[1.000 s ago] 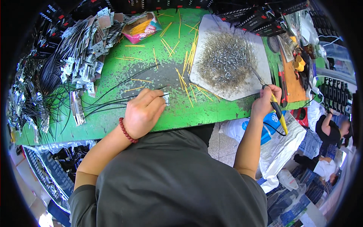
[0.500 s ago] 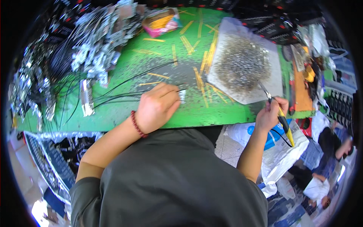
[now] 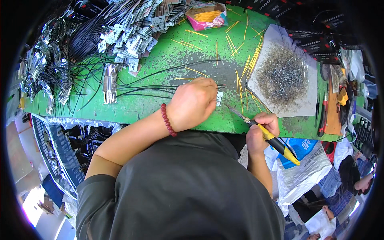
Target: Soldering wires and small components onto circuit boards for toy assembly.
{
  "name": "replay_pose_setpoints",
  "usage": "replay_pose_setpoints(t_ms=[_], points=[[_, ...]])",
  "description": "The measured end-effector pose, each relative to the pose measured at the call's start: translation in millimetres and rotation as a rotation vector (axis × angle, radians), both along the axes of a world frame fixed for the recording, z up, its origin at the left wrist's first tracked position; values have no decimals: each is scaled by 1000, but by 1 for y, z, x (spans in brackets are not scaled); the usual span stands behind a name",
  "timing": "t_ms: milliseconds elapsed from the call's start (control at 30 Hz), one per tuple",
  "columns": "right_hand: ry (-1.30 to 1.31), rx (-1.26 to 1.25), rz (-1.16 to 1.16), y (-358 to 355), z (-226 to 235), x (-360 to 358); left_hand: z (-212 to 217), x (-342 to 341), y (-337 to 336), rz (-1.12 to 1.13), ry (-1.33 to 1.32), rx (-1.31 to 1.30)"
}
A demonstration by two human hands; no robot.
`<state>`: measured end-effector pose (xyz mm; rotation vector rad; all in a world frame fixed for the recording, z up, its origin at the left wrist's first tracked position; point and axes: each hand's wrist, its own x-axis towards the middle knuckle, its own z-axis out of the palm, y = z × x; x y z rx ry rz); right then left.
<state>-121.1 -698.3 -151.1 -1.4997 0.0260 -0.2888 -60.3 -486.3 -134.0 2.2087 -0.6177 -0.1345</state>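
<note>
My left hand (image 3: 193,103), with a dark red bead bracelet on its wrist, is closed over the black cables (image 3: 154,88) on the green bench. A cable end shows just past its fingers. Close to the fingertips lies a small silvery-white board (image 3: 219,98). My right hand (image 3: 262,129) grips a yellow and black soldering iron (image 3: 276,140). Its metal tip points up and left, a little to the right of the small board. What the left fingertips pinch is partly hidden.
A pale sheet (image 3: 308,106) bears a heap of small metal bits (image 3: 282,74). Thin yellow sticks (image 3: 240,82) lie scattered, with more in a pink box (image 3: 208,25). Cabled boards (image 3: 136,38) are piled at back left. Pliers (image 3: 323,116) lie at right. People sit beyond, lower right.
My right hand has brought the soldering iron left, from the sheet with metal bits toward the small board. The view has shifted; my left hand stays at the cables.
</note>
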Motion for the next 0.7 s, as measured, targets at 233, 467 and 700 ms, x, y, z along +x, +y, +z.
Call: replay_pose_setpoints(t_ms=[233,467,700], points=[[-12,-58,76,-4,-5,-2,4,3,-3,1,-2,58],[-23,-104,91,-5,-9,-2,2,4,-4,-5,-14,70],[-7,-137,111,-4,-7,-1,2,4,-4,-7,-21,71]])
